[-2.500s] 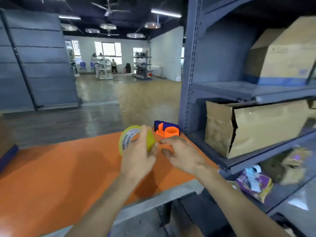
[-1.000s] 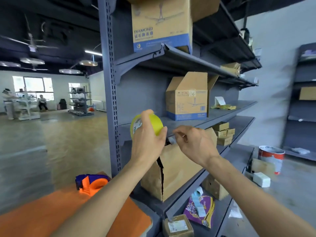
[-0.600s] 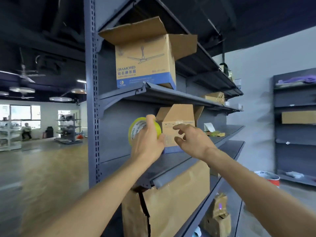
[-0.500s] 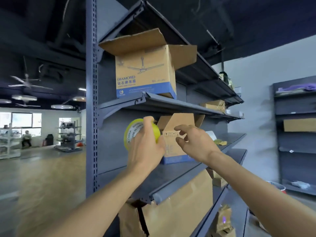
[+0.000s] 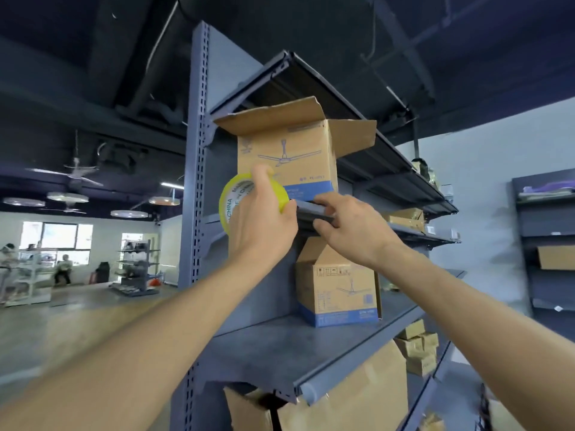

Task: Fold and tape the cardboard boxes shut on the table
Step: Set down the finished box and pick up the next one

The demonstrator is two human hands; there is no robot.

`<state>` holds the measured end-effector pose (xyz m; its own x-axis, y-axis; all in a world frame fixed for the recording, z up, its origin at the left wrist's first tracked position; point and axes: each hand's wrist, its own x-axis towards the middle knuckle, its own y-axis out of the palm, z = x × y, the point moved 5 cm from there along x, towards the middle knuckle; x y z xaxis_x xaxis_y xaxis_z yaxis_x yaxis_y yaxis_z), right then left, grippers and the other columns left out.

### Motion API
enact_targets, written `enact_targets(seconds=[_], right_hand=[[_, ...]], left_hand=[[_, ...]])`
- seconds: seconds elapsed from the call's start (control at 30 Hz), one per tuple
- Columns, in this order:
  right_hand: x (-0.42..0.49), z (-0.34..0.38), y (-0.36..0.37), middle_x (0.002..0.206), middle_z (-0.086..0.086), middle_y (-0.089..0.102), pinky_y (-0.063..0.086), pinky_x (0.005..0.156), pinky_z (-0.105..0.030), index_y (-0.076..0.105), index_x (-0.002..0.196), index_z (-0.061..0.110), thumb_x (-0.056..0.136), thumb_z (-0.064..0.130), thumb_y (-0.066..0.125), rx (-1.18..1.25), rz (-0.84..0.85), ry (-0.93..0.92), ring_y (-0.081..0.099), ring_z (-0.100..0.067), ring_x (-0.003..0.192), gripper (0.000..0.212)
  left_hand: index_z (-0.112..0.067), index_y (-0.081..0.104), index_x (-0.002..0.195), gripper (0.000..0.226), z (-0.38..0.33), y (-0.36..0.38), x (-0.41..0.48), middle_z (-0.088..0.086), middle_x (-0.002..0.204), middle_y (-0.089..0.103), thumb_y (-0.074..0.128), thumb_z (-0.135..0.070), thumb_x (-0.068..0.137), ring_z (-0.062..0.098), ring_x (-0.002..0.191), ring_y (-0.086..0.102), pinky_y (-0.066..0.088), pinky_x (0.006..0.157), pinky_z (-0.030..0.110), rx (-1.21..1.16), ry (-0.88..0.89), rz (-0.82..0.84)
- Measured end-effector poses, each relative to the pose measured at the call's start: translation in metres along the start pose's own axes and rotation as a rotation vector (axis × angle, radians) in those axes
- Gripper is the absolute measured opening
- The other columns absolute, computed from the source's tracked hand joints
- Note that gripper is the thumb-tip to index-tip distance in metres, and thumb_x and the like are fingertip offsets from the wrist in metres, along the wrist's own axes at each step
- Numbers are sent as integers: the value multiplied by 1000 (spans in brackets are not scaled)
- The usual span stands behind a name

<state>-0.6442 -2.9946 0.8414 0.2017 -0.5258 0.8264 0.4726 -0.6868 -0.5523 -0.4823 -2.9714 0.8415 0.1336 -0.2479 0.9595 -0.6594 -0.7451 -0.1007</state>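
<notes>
At the centre of the frame the left hand (image 5: 263, 219) is closed around a yellow roll of packing tape (image 5: 236, 197), gripping it by the rim. The right hand (image 5: 351, 231) is loosely open, empty, fingers resting on the front edge of a grey metal shelf (image 5: 314, 214). Above it stands an open brown cardboard box with a blue band and ceiling-fan print (image 5: 289, 157), flaps splayed. It is probably light but bulky, stiff-walled with floppy flaps; take it by both side walls low down, not by the flaps. No desk is in view.
</notes>
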Motion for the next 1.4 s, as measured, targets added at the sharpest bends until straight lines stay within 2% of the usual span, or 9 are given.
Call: enact_targets(seconds=[0.13, 0.27, 0.43, 0.6, 0.73, 0.9, 1.13, 1.27, 1.4], right_hand=[[25, 20, -24, 136, -5, 56, 48, 99, -47, 43, 148, 30, 99, 35, 54, -45, -40, -28, 58, -30, 118, 50], [64, 33, -56, 140, -9, 49, 48, 97, -48, 35, 151, 23, 98, 33, 56, -137, -143, -71, 56, -34, 119, 57], [122, 52, -83, 147, -11, 33, 43, 80, -40, 18, 158, 18, 96, 22, 55, -246, -279, -48, 54, -38, 118, 72], [155, 63, -74, 125, -17, 58, 45, 81, -42, 54, 121, 11, 96, 15, 49, -206, -237, 5, 58, -41, 112, 25], [150, 61, -71, 118, -15, 66, 50, 92, -42, 65, 117, 14, 91, 7, 51, -119, -325, -13, 59, -38, 111, 30], [132, 74, -85, 102, -9, 70, 48, 82, -38, 67, 108, 14, 89, 2, 47, 25, -509, -109, 61, -32, 98, 30], [99, 104, -131, 94, 5, 71, 49, 85, -36, 68, 100, 17, 94, 13, 60, 236, -550, -268, 63, -16, 91, 11], [74, 102, -152, 117, 8, 68, 49, 93, -41, 59, 124, 30, 93, 29, 62, 88, -515, -208, 61, -20, 110, 31], [53, 89, -148, 124, 5, 64, 50, 96, -45, 62, 124, 35, 89, 58, 62, 23, -285, -81, 60, -25, 113, 42]], left_hand=[[-19, 31, 126, 43, -11, -11, 27, -9, 70, 46, 62, -23, 97, 16, 60, 49, 27, 49, 35, 82, 126, -32], [-17, 34, 128, 45, -24, -29, 63, -3, 76, 50, 63, -29, 95, 29, 67, 51, 35, 59, 38, 94, 274, -130], [-17, 33, 136, 49, -44, -32, 115, 0, 88, 55, 60, -26, 96, 25, 72, 48, 35, 67, 38, 191, 400, -158], [-14, 26, 141, 51, -50, -13, 145, 5, 88, 56, 55, -24, 99, 31, 72, 51, 36, 64, 40, 209, 308, 2], [-16, 27, 133, 45, -35, -9, 144, -1, 76, 49, 57, -25, 100, 24, 65, 51, 37, 60, 38, 153, 259, 88], [-16, 29, 130, 46, -31, -39, 136, -5, 74, 47, 61, -23, 96, 14, 60, 48, 29, 48, 33, 136, 297, -33], [-23, 23, 112, 42, -59, -96, 124, 4, 78, 54, 60, -23, 92, 27, 66, 58, 46, 55, 42, 42, 319, -64], [-20, 26, 122, 43, -71, -142, 111, -2, 79, 49, 60, -27, 94, 19, 66, 55, 41, 52, 35, 45, 363, -148], [-19, 29, 126, 46, -74, -183, 88, -16, 87, 41, 62, -25, 95, -4, 76, 43, 40, 57, 29, 33, 351, -169]])
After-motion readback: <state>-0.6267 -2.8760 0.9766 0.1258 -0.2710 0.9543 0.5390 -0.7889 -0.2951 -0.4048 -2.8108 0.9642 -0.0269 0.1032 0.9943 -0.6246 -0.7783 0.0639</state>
